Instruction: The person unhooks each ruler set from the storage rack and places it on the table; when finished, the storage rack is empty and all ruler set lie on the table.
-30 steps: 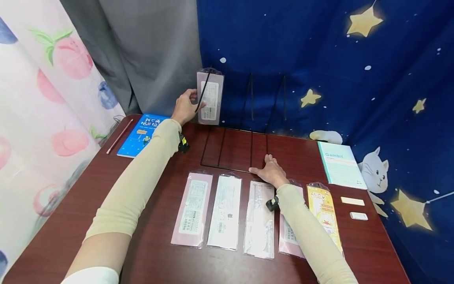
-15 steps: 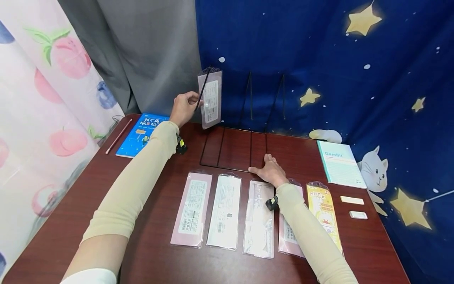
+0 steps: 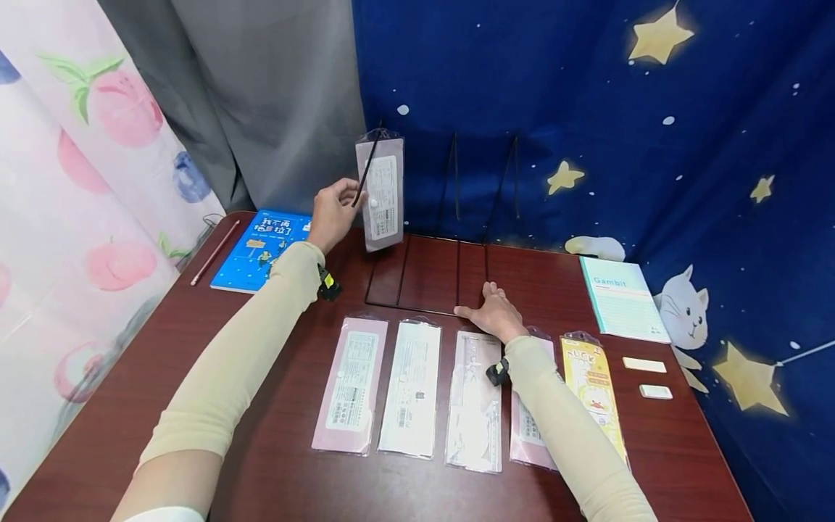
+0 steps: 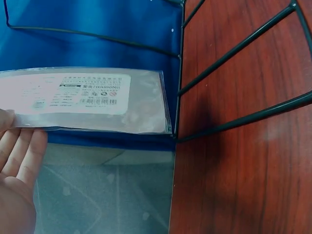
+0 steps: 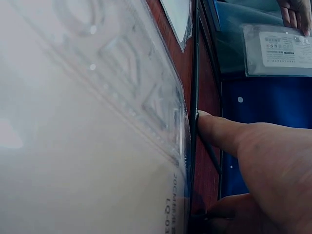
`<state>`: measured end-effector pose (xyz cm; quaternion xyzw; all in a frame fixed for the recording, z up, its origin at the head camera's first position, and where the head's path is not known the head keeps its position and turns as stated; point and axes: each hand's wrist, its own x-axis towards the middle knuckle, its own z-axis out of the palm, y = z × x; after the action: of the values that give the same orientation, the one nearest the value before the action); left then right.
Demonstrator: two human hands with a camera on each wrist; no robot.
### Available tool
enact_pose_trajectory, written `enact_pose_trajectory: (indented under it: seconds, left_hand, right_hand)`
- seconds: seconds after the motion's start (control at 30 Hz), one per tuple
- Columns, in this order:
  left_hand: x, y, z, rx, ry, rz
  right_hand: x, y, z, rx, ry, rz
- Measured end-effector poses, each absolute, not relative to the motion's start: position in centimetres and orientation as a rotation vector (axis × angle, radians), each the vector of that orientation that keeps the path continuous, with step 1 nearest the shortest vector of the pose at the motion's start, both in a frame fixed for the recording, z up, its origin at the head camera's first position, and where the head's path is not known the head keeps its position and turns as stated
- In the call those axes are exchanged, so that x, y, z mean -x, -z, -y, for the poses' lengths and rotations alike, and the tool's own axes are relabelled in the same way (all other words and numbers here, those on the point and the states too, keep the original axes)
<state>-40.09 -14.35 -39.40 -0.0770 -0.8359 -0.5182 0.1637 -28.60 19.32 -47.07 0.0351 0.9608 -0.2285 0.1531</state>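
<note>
Left hand (image 3: 331,212) pinches a packet (image 3: 380,190) (upright, upper centre); right hand (image 3: 493,315) rests flat on the wire rack (image 3: 424,279).

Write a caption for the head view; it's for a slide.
Left hand holds a pink packet at a wire rack; right hand steadies its base.

Packets: six, five flat in the near row (image 3: 352,382), one held upright at far left (image 3: 380,190). Books: two. Erasers: two. Wire rack: one. Pencil: one.
</note>
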Motion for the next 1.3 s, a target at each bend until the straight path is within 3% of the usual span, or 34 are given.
enact_pose_trajectory:
  seconds: [0.83,1.3]
  left_hand:
    - [36.0,41.3,15.1,0.251,1.921,2.256]
    - [33.6,41.5,15.7,0.226,1.929,2.284]
  right_hand:
    - [28.8,47.1,-19.4,-0.081,0.644,-2.762]
    - [28.6,47.0,-19.3,-0.085,0.626,-2.778]
